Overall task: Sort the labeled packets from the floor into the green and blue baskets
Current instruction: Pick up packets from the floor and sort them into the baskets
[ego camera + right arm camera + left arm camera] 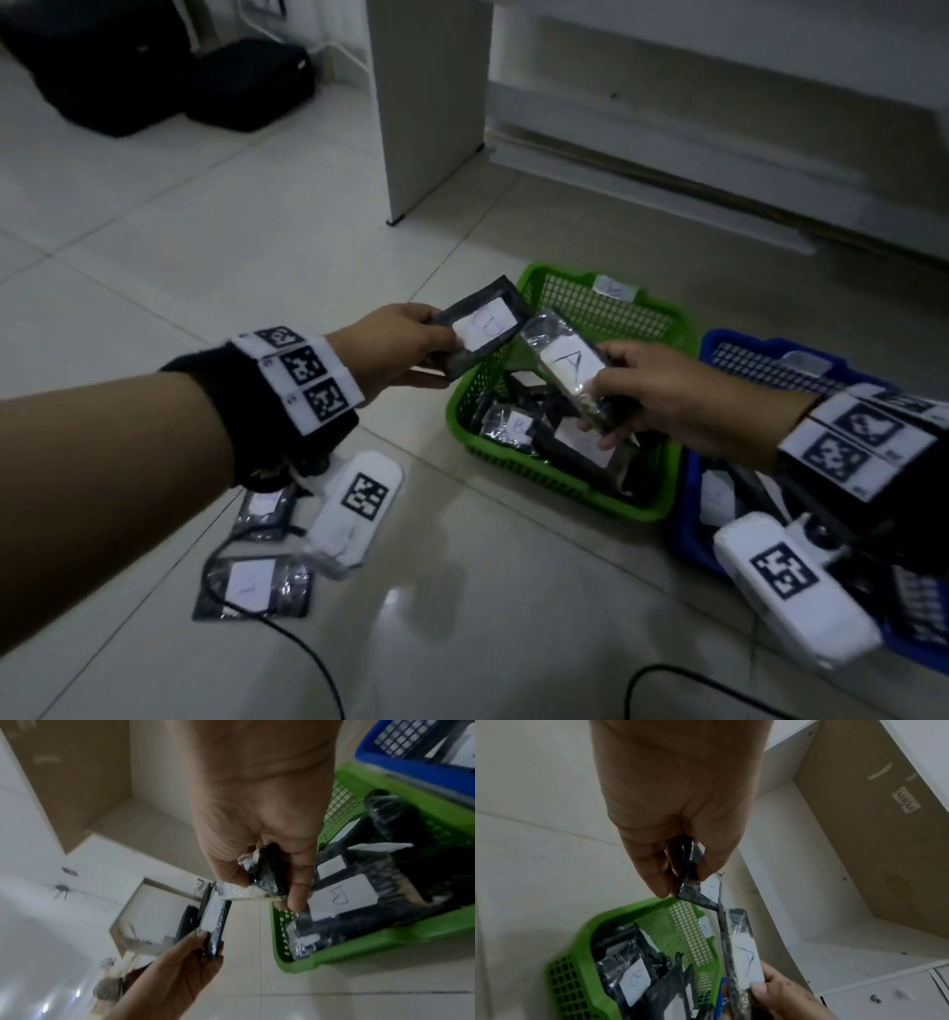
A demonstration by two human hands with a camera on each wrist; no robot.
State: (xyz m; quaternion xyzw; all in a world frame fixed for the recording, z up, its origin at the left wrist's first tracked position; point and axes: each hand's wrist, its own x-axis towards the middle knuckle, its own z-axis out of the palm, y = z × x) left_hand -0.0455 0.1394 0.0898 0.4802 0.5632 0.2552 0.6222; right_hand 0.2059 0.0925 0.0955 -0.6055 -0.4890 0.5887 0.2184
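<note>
While both hands hover mid-frame over the green basket [560,452]: left hand [405,344] pinches the B-labelled packet [482,324], right hand [662,395] grips the A-labelled packet [570,365], long axis slanting lower right; blue basket [719,349] just right, nearer the right hand.

The white label on the packet [570,366] in the right hand [662,395] reads "A". A packet [344,898] lying in the green basket [359,949] reads "B".
</note>
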